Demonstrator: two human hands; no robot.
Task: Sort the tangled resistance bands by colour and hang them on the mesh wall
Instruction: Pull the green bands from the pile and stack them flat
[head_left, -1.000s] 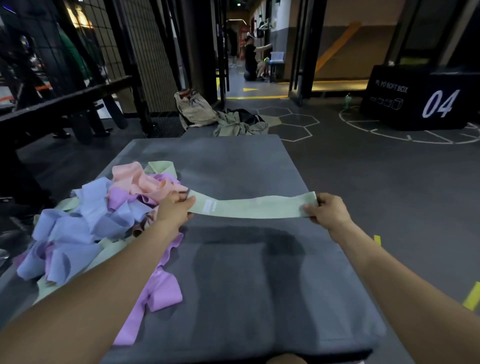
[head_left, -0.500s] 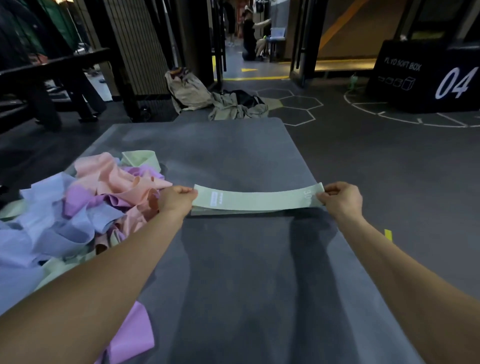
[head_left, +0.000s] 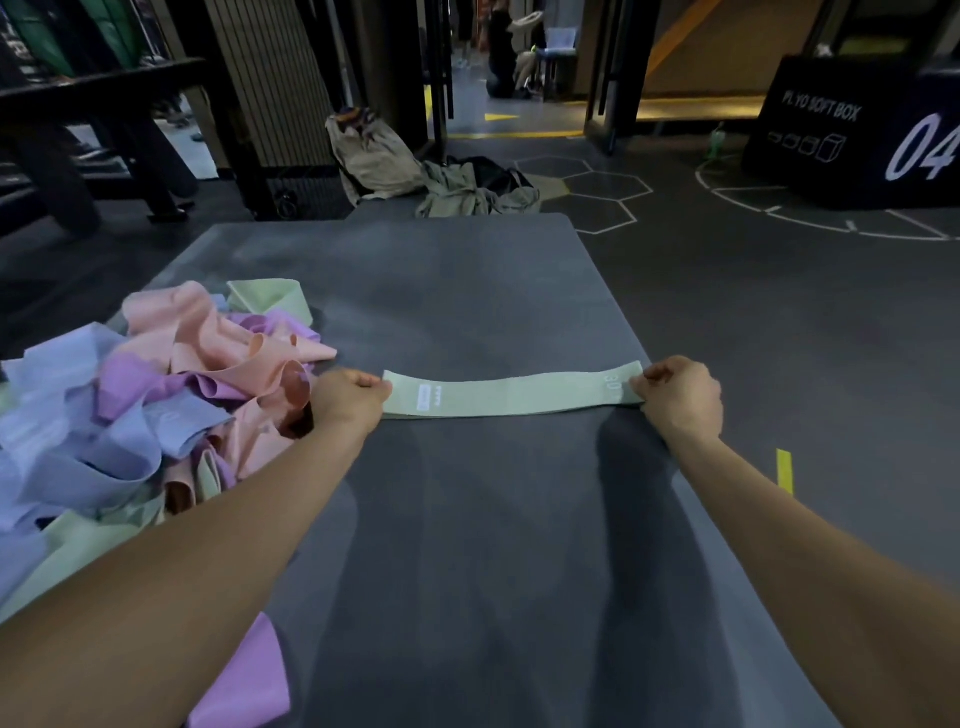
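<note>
left hand (head_left: 349, 402) and right hand (head_left: 680, 397) each pinch an end of the pale green band (head_left: 511, 396), stretched flat across the grey mat (head_left: 467, 545). "30" reads near its right end; its white label is illegible. tangled pile (head_left: 156, 405) left, cut off by the frame. far right, black box (head_left: 857, 135): "soft box", "04".

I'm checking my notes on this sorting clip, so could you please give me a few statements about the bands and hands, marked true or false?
1. Both hands hold the pale green band by its ends. True: left hand, right hand.
2. The green band lies inside the tangled pile. False: it is stretched out to the right of the pile, over the grey mat.
3. The pile holds pink, purple and blue bands. True.
4. The band hangs on a mesh wall. False: it is low over the mat.
</note>
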